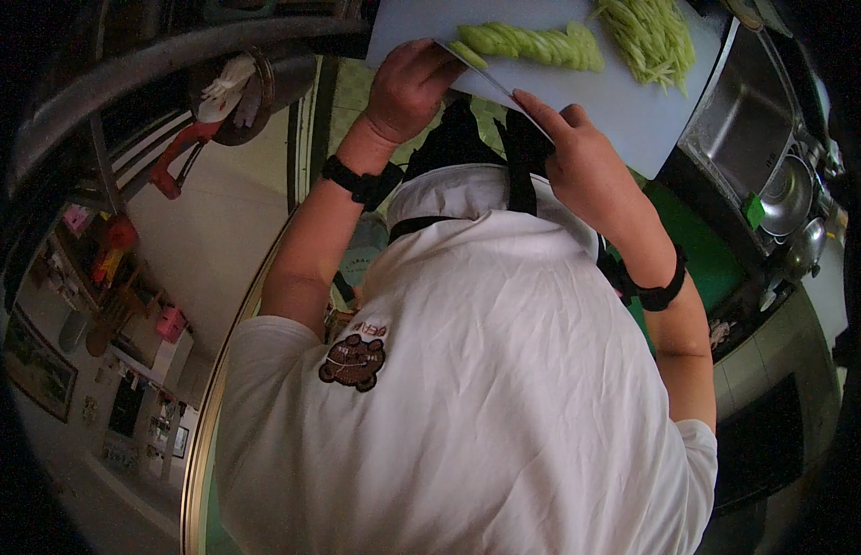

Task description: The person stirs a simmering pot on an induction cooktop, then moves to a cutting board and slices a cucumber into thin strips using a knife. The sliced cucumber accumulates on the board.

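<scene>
My right hand (590, 163) grips a kitchen knife (496, 84), its index finger stretched along the blade. My left hand (410, 94) is curled by the far end of the blade, at the left edge of a white cutting board (597, 118). What its fingertips touch is hidden. A pale green vegetable slice (468, 54) lies against the blade on the side away from me. Beyond it, overlapping green vegetable slices (534, 47) form a row across the board. A heap of thin green vegetable shreds (649, 45) sits toward the board's right end.
A stainless steel sink (739, 111) adjoins the board on the right. Metal pans (788, 194) and a green sponge or cloth (753, 209) are beside it. To the left, a red object (181, 159) and white item (229, 83) are near a dark round surface.
</scene>
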Demonstrator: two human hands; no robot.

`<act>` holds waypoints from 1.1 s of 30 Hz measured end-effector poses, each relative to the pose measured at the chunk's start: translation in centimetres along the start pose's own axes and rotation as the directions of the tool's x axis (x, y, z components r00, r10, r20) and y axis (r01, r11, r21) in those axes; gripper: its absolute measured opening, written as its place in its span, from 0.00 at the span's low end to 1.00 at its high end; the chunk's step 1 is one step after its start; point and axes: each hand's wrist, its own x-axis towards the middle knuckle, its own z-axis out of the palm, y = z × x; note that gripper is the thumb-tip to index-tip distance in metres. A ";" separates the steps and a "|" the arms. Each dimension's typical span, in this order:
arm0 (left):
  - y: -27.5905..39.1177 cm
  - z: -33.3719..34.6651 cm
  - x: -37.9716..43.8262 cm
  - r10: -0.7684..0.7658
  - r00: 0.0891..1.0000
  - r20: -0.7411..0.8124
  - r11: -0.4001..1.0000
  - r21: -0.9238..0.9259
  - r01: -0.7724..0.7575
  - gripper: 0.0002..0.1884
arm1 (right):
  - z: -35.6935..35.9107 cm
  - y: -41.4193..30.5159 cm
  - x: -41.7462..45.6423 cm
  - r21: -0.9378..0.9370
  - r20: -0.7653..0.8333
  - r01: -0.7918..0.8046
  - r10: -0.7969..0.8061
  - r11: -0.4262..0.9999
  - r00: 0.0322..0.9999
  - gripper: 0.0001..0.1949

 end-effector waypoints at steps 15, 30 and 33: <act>0.1 -0.3 0.5 0.007 1.000 -0.027 1.000 -0.004 -0.008 0.18 | 3.5 1.8 6.0 -0.043 -0.077 0.079 -0.082 0.996 0.994 0.33; 0.2 -0.4 0.2 -0.016 0.999 -0.034 0.999 0.043 0.018 0.16 | 2.1 0.6 4.7 -0.080 -0.052 0.062 -0.066 0.995 0.996 0.39; 0.4 -0.5 0.1 -0.013 0.999 -0.050 0.999 0.047 0.015 0.17 | 1.2 0.3 2.5 -0.055 -0.050 0.027 -0.030 0.998 0.998 0.40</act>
